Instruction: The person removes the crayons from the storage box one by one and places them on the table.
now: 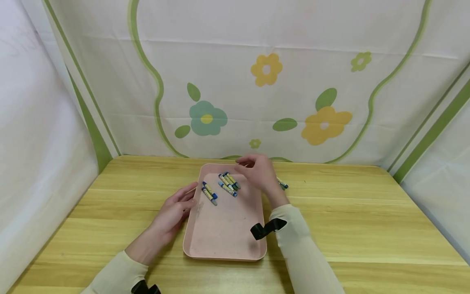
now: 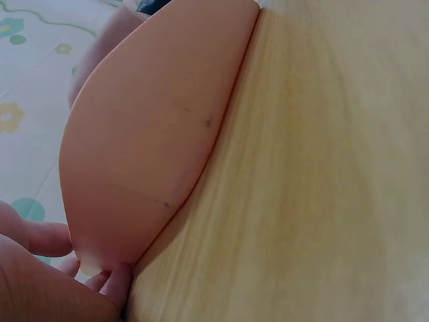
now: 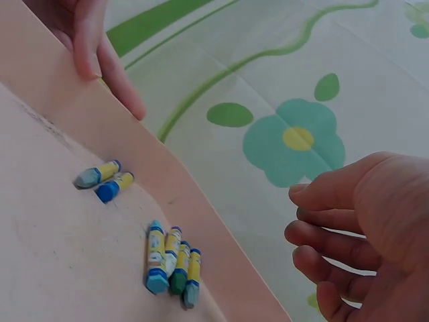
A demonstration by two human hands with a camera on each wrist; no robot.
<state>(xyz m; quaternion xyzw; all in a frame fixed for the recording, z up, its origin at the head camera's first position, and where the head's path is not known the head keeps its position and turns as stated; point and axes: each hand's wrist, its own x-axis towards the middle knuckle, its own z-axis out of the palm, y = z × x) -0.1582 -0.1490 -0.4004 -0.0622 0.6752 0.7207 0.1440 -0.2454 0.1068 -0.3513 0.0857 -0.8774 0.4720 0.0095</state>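
A pink tray (image 1: 227, 228) lies on the table, with short crayons in its far half. Two crayons (image 1: 209, 193) lie by the left wall; several more form a cluster (image 1: 228, 183) near the far end. My left hand (image 1: 178, 210) holds the tray's left side, thumb at the rim and fingers against the outer wall (image 2: 134, 147). Above the tray's far right corner is my right hand (image 1: 258, 173), its fingers loosely bent and nothing between them in the right wrist view. More crayons (image 1: 282, 183) lie on the table right of the tray, partly hidden by the right wrist.
The wooden table (image 1: 352, 220) extends on both sides of the tray. A white curtain (image 1: 235, 81) with flowers hangs behind its far edge, and more white cloth (image 1: 44, 102) walls in the sides. Black straps (image 1: 269, 228) sit on both sleeves.
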